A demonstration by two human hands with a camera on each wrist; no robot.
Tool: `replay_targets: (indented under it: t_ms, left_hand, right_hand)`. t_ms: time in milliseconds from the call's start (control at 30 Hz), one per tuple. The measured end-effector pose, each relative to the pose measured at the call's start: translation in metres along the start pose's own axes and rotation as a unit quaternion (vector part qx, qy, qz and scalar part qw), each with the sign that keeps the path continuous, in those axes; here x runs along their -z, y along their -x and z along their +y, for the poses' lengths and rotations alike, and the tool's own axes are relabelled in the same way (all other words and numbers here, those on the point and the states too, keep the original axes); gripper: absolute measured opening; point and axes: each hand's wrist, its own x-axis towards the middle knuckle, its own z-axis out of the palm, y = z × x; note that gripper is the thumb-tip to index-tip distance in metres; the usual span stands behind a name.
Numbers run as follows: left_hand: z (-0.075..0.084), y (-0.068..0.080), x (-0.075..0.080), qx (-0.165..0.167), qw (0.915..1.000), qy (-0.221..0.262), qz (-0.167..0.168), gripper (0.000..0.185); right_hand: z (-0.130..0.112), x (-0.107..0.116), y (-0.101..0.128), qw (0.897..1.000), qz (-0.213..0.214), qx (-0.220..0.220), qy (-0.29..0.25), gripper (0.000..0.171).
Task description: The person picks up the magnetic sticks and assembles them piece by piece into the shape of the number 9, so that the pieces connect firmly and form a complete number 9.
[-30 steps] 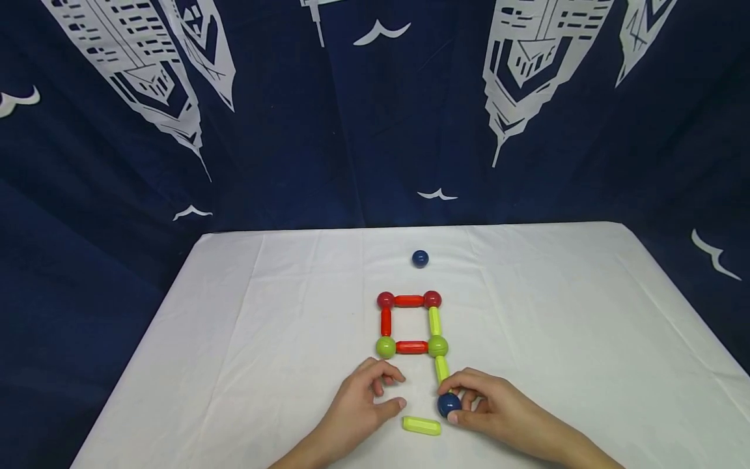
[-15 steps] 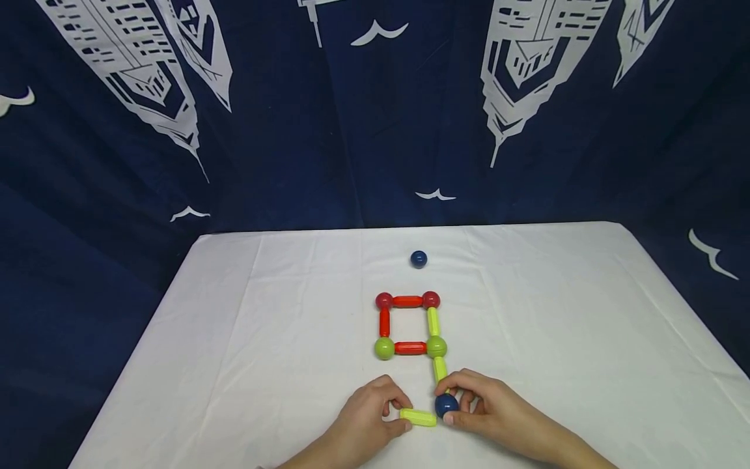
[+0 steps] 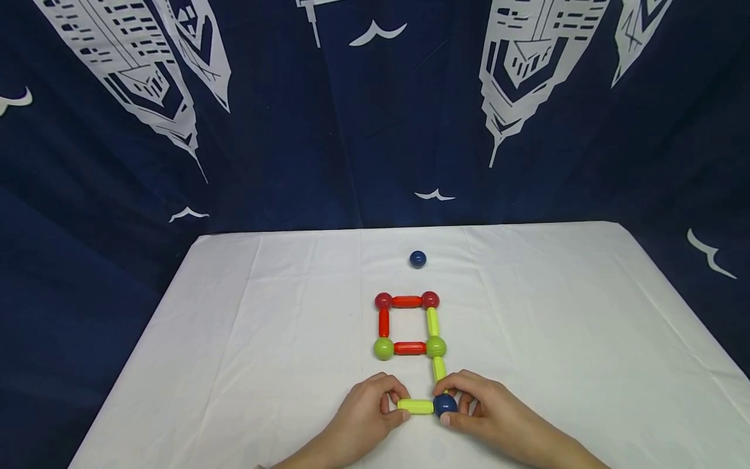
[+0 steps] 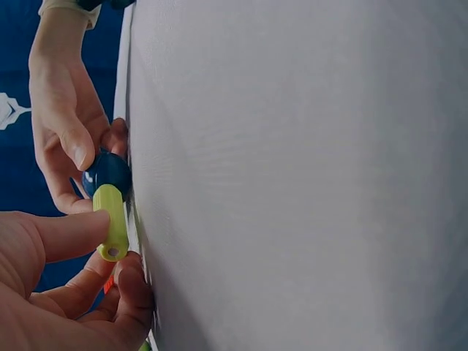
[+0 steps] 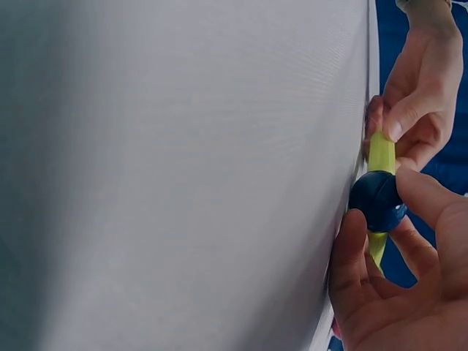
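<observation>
Both hands at the near edge, joining a lime-green rod to a dark blue ball.

On the white-clothed table [image 3: 246,339] lies a flat square frame [image 3: 408,324] of red and green balls linked by red and lime-green rods, with a further green rod [image 3: 439,369] running from its near right corner toward the person; a loose blue ball [image 3: 417,259] sits well beyond it. The right hand [image 3: 483,407] pinches the dark blue ball [image 3: 444,405] at that rod's near end, fingers curled round it. The left hand [image 3: 369,413] pinches the lime-green rod [image 3: 415,406] between thumb and fingertips, lying crosswise with its right end touching the ball. The step looks like seating this rod as the near side of a second square. The next move seems to call for a ball at the rod's free left end.
</observation>
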Motion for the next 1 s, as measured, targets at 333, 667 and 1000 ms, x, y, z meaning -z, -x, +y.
replay_targets:
  t_ms: [333, 667, 1000]
  left_hand:
    - [-0.005, 0.002, 0.009, -0.03, 0.9977, 0.061, 0.001, 0.018]
    - [-0.004, -0.027, 0.062, -0.06, 0.9953, 0.027, 0.071, 0.009]
    - [-0.017, -0.093, 0.106, -0.069, 0.99, -0.004, 0.123, 0.013]
  right_hand:
    - [0.003, 0.0, 0.002, 1.0, 0.003, 0.024, 0.007, 0.028]
    - [0.003, 0.002, 0.004, 1.0, -0.008, 0.005, -0.009, 0.03]
    - [0.004, 0.001, 0.002, 1.0, -0.006, 0.017, -0.004, 0.03]
